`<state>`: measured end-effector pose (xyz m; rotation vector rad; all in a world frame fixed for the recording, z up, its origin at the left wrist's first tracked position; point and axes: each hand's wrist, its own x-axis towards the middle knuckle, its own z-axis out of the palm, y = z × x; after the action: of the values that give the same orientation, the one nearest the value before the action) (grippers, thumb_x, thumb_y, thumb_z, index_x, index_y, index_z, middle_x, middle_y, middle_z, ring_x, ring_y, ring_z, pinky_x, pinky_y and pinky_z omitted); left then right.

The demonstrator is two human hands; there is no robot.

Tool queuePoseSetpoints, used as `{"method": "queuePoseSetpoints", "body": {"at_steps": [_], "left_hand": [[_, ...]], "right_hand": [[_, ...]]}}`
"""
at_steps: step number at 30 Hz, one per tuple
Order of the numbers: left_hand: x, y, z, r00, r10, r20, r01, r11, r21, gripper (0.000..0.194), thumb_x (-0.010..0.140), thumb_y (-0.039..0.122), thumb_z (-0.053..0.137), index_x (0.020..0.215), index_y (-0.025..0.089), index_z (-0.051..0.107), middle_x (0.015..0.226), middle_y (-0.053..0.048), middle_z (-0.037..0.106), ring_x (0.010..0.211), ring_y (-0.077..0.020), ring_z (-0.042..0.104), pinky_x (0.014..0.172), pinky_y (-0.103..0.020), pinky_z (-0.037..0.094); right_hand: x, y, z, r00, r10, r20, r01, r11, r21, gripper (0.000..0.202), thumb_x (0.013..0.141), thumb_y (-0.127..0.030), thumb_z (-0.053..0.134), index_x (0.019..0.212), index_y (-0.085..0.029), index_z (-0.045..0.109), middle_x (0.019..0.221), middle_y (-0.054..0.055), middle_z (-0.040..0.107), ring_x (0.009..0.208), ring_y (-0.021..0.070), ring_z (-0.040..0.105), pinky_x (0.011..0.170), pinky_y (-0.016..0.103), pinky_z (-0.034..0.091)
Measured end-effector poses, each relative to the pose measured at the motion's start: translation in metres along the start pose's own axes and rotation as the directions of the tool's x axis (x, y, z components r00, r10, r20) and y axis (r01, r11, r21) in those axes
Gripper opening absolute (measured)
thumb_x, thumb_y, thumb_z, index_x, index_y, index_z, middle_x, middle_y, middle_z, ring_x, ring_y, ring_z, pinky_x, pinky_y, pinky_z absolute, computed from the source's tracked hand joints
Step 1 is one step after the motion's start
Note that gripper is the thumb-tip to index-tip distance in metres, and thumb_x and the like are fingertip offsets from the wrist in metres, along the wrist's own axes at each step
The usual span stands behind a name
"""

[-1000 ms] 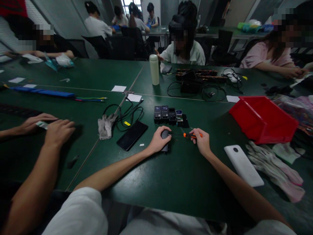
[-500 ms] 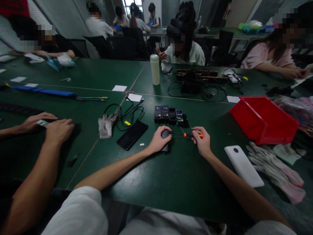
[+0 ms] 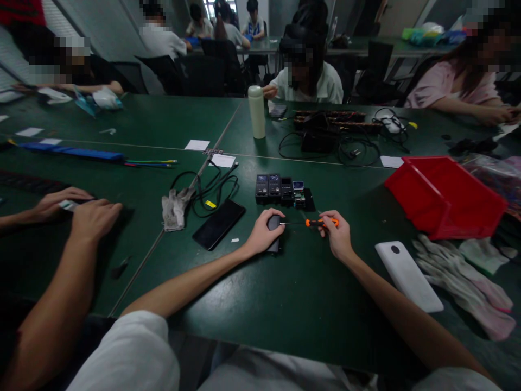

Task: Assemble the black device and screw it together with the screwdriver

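My left hand (image 3: 264,232) is closed around a small black box (image 3: 275,243) on the green table, thumb on its near side and fingers over the top. In my right hand (image 3: 334,232) is a screwdriver (image 3: 321,222) with an orange and black handle, gripped between thumb and fingers. Its thin shaft lies level and points left, the tip meeting the box's right side by my left thumb. Just beyond my hands stand several small black modules (image 3: 274,188) in a row. At the row's right end, a small circuit board (image 3: 299,194) is exposed.
Left of my hands lie a black phone (image 3: 218,224), a coiled cable (image 3: 217,190) and a grey glove (image 3: 175,209). To the right are a white power bank (image 3: 408,276), a red bin (image 3: 443,198) and gloves (image 3: 464,282). A co-worker's hands (image 3: 91,214) rest at far left; a bottle (image 3: 256,112) stands ahead.
The view has shifted slightly. Both hands keep their places on the black box and the screwdriver, whose handle now shows more orange. The person opposite has lowered a hand slightly.
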<state>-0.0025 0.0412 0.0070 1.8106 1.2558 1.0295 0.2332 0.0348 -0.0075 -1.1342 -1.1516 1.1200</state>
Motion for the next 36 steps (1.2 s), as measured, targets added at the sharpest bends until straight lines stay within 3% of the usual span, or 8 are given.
{"method": "queuePoseSetpoints", "body": {"at_steps": [4,14,25,32,36], "left_hand": [[0.0,-0.001,0.0,1.0,0.0,0.003,0.0,1.0,0.0,0.021,0.08,0.022,0.059,0.101,0.02,0.06,0.101,-0.003,0.06,0.096,-0.0177,0.056,0.091,-0.032,0.043],[0.0,-0.001,0.0,1.0,-0.004,0.009,0.004,1.0,0.004,0.021,0.08,0.023,0.06,0.101,0.02,0.06,0.101,-0.003,0.059,0.096,-0.0182,0.056,0.091,-0.033,0.043],[0.0,0.001,-0.001,1.0,0.003,0.015,-0.003,1.0,-0.002,0.021,0.08,0.024,0.06,0.101,0.021,0.061,0.101,-0.003,0.059,0.096,-0.0184,0.056,0.091,-0.033,0.043],[0.0,0.0,-0.001,1.0,-0.001,0.013,0.001,1.0,-0.012,0.022,0.081,0.025,0.06,0.102,0.02,0.061,0.102,-0.003,0.059,0.097,-0.0187,0.056,0.092,-0.033,0.043],[0.001,-0.001,-0.002,1.0,-0.023,0.013,0.024,0.998,-0.055,0.018,0.086,0.025,0.052,0.101,0.02,0.061,0.102,-0.004,0.061,0.099,-0.0194,0.056,0.095,-0.034,0.042]], "right_hand": [[0.0,0.003,0.0,1.0,0.031,-0.004,-0.031,1.0,0.002,0.025,0.085,-0.044,0.061,0.081,-0.02,0.056,0.047,-0.008,0.04,0.038,0.0059,0.033,0.036,0.018,0.021],[-0.004,-0.008,0.002,1.0,-0.019,-0.012,0.018,0.999,-0.047,0.028,0.081,-0.036,0.067,0.101,-0.021,0.055,0.071,-0.003,0.054,0.056,0.0102,0.052,0.05,0.023,0.043],[-0.003,0.0,-0.001,0.997,-0.068,-0.025,0.067,0.996,-0.056,0.028,0.078,-0.036,0.07,0.097,-0.022,0.055,0.078,-0.001,0.056,0.061,0.0123,0.056,0.053,0.024,0.046],[-0.001,0.002,-0.001,0.999,0.024,-0.037,-0.026,0.998,-0.064,0.026,0.082,-0.045,0.064,0.08,-0.02,0.057,0.051,-0.007,0.041,0.041,0.0072,0.037,0.038,0.019,0.025],[-0.001,0.001,0.0,0.999,0.006,-0.04,-0.01,0.993,-0.114,0.026,0.081,-0.045,0.065,0.08,-0.02,0.057,0.05,-0.007,0.042,0.041,0.0072,0.037,0.038,0.019,0.026]]}}
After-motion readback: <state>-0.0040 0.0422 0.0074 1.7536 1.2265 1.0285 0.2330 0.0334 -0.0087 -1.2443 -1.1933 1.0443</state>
